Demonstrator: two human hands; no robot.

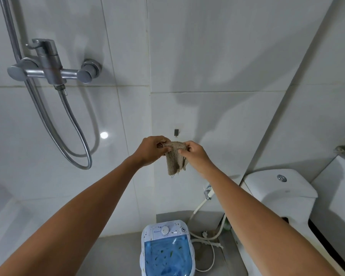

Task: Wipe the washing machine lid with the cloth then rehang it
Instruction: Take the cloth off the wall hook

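Beige woven cloth (175,160) hangs between two raised hands just below a small dark wall hook (176,132). Left hand (152,151) and right hand (197,156) each pinch its top edge. Far below stands a washing machine, its blue lid (165,257) shut.

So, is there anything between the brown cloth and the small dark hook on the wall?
No. In the head view only bare white tile separates the brown woven cloth from the small dark wall hook above it.

Coarse woven cloth (175,158); glossy tiles (207,56); brushed-metal tap (50,66).
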